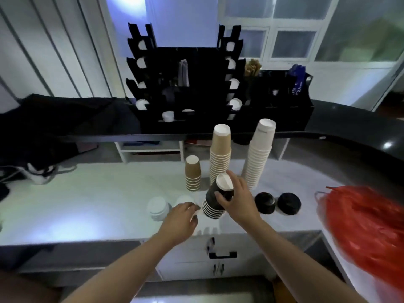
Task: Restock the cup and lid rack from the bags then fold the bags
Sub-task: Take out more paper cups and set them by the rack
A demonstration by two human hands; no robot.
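We have only one view, from a camera on the person's head. It looks forward and down at the white counter, close enough that both arms reach in from the bottom edge. The counter's front edge runs across the lower part. The black rack stands past its far edge, facing us.

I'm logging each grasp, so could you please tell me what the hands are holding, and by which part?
The right hand grips the black cup stack around its upper end. The left hand reaches onto a white lid stack; whether it grips is unclear.
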